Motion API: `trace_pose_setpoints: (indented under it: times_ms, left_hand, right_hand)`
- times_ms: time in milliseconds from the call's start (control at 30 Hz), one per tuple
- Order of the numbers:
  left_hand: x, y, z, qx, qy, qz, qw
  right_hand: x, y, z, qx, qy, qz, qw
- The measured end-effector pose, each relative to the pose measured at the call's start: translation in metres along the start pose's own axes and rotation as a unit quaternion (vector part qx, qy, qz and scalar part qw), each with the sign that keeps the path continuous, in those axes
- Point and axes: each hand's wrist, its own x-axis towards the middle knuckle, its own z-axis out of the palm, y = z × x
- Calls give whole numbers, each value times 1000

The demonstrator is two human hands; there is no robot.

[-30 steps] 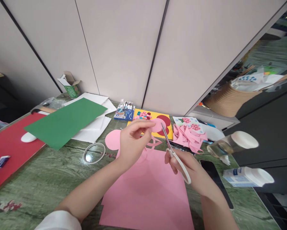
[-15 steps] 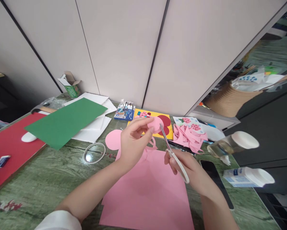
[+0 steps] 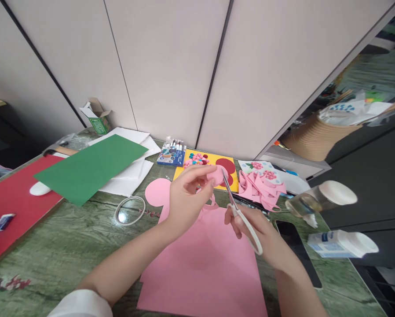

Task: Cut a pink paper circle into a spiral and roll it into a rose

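Note:
Pinched between the thumb and fingers of my left hand (image 3: 189, 198) is a small rounded piece of pink paper (image 3: 218, 174). My right hand (image 3: 252, 224) holds white-handled scissors (image 3: 231, 200), their blades against the right edge of that piece. Below both hands a large pink sheet (image 3: 202, 259) lies on the table. A pink paper circle (image 3: 157, 192) rests just left of my left hand. Beyond my fingers, dark red rounded shapes (image 3: 225, 166) and small pink and blue balls (image 3: 197, 159) lie on a yellow sheet (image 3: 211, 157), partly hidden.
Pink paper scraps (image 3: 261, 188) pile up at the right, near a phone (image 3: 298, 251), a clear jar (image 3: 303, 203) and a white bottle (image 3: 336, 243). At left are a green sheet (image 3: 92, 169), a red board (image 3: 16, 207) and a tape ring (image 3: 118, 215). A marker box (image 3: 170, 156) stands by the wall.
My left hand and the pink piece have shifted slightly right and down. The scissors have stayed at its right edge, with their tips a little farther right. The things on the table have not moved.

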Motion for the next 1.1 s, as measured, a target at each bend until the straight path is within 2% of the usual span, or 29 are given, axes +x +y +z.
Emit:
trace_pose_setpoints:
  times_ms: [333,833,1100]
  left_hand:
    - [1,1,-1,-20,21,-54,998]
    - [4,2,-4,-4,25,-37,999]
    - [6,5,-6,43,5,-21,999]
  right_hand:
    - [0,2,-2,5,-10,3,1000]
    - [-2,1,-6,-2,-23,23,999]
    - [-2,6,-6,18,4,5,1000]
